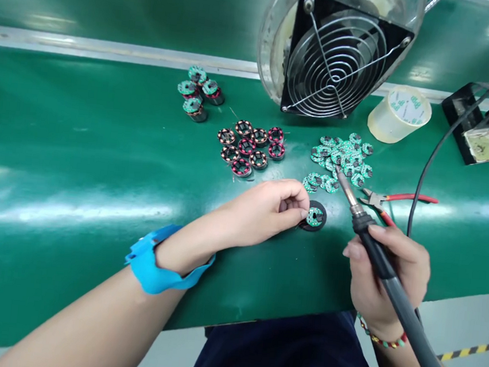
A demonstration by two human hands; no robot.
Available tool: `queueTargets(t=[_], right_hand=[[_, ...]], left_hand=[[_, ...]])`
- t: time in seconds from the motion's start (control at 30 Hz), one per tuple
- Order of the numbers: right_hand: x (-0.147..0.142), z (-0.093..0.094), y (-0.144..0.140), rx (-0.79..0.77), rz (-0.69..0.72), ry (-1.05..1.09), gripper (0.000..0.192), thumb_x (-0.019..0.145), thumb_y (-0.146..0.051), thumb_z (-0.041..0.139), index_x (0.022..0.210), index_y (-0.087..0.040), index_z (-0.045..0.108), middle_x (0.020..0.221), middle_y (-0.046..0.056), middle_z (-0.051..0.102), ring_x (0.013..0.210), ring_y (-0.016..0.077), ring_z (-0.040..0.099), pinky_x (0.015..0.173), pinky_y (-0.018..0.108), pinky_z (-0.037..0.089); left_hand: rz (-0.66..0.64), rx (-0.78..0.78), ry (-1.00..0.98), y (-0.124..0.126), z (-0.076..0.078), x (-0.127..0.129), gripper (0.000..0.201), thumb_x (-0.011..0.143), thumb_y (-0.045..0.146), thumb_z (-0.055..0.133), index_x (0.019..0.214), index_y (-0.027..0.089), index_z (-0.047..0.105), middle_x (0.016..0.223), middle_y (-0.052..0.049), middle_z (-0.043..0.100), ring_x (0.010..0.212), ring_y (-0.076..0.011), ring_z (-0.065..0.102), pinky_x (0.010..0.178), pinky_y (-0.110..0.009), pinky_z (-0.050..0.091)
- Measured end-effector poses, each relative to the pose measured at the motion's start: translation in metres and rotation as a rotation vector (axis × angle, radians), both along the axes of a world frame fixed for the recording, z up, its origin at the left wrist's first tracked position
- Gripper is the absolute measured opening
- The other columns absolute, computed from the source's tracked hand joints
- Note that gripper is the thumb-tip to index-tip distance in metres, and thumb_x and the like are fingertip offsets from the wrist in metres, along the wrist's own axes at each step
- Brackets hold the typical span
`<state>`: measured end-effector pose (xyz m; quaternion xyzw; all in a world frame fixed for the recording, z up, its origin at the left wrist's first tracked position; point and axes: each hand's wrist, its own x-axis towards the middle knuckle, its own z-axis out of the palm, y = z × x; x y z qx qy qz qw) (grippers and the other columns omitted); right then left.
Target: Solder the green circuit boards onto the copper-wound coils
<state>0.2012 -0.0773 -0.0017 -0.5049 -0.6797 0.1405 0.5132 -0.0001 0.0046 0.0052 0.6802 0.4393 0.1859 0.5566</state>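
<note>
Head view of a green bench (75, 190). The left hand (263, 208), with a blue wrist strap (154, 264) on its forearm, lies on the bench with fingers curled; its fingertips (300, 209) pinch the near-left edge of a part (314, 216) — a small green board seated on a black round base — which rests on the bench just in front of the person. The right hand (387, 272) is closed in a pen-style grip around a soldering iron (376, 254); the iron's tip (341, 175) points up and left, above and just right of the part, apparently not touching it. A beaded bracelet (380, 338) circles the right wrist.

Behind the part lie three groups: loose green boards (342, 158) in a heap just beyond the tip; wound coils (250, 144) with red and black rims, set close together to the left of the heap; and four finished units (199, 92) farther back and left. Red-handled cutters (392, 199) lie right of the heap, near the right hand. A fan (339, 54) with a wire guard stands at the rear, a tape roll (400, 113) just to its right, and a black stand (475, 122) at the far right. A dark cable (428, 166) curves down beside the cutters.
</note>
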Motion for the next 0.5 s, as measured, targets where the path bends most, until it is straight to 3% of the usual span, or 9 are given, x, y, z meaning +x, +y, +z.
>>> queueTargets(t=[0.1, 0.23, 0.5], right_hand=[[0.007, -0.007, -0.002, 0.080, -0.017, 0.036, 0.028, 0.085, -0.026, 0.071, 0.112, -0.023, 0.065, 0.071, -0.001, 0.061, 0.052, 0.0153, 0.061, 0.043, 0.030, 0.051], [0.015, -0.006, -0.002, 0.079, 0.115, 0.063, 0.017, 0.091, -0.029, 0.065, 0.107, -0.023, 0.066, 0.061, -0.003, 0.059, 0.043, 0.0139, 0.053, 0.039, 0.033, 0.049], [0.007, -0.004, 0.000, 0.054, 0.144, 0.084, 0.016, 0.091, -0.027, 0.063, 0.106, -0.022, 0.065, 0.062, -0.003, 0.060, 0.044, 0.0134, 0.055, 0.042, 0.032, 0.051]], left_hand=[[-0.001, -0.003, 0.023, 0.000, 0.000, 0.000, 0.008, 0.084, 0.019, 0.055, 0.077, 0.017, 0.058, 0.066, 0.004, 0.054, 0.058, -0.0089, 0.046, 0.053, -0.021, 0.037], [-0.002, -0.010, 0.037, 0.000, -0.001, -0.001, 0.009, 0.085, 0.019, 0.054, 0.078, 0.017, 0.058, 0.066, 0.004, 0.054, 0.058, -0.0092, 0.047, 0.053, -0.021, 0.037], [-0.002, 0.007, 0.029, 0.000, 0.000, 0.000, 0.011, 0.086, 0.020, 0.054, 0.077, 0.017, 0.059, 0.068, 0.004, 0.056, 0.059, -0.0084, 0.048, 0.054, -0.021, 0.039]])
